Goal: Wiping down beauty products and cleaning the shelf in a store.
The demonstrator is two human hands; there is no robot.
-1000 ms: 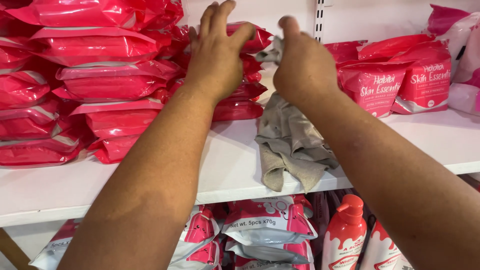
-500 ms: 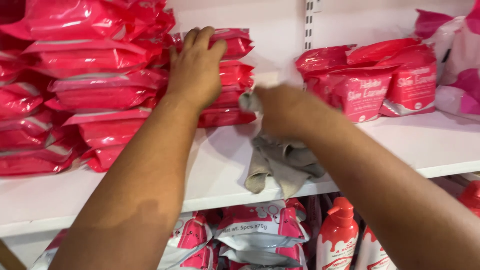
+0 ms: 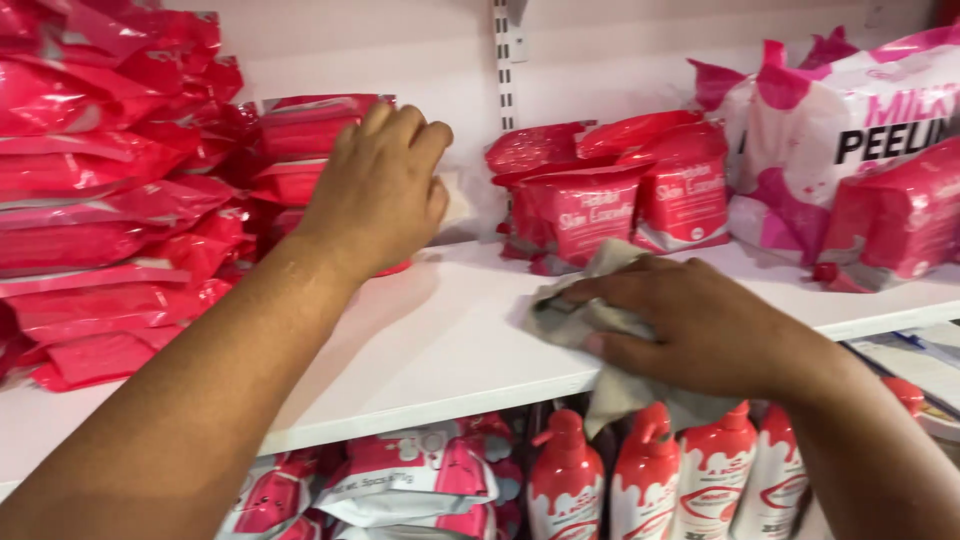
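Observation:
My left hand [image 3: 380,195] rests against a small stack of flat red packets [image 3: 300,140] standing on the white shelf [image 3: 430,350], fingers curled over its right side. My right hand [image 3: 690,320] presses a crumpled grey cloth [image 3: 575,310] flat on the shelf near the front edge; part of the cloth hangs over the edge. A tall pile of the same red packets [image 3: 110,200] fills the shelf's left end.
More red packets [image 3: 610,195] and pink-and-white bags [image 3: 850,130] stand at the back right. On the shelf below are red pump bottles [image 3: 640,480] and pink-white pouches [image 3: 410,480]. A metal upright strip [image 3: 505,60] runs up the back wall.
My right hand came down from the packets, took hold of the cloth and moved it right along the shelf. The left hand stayed on the small stack. The view shifted left and closer.

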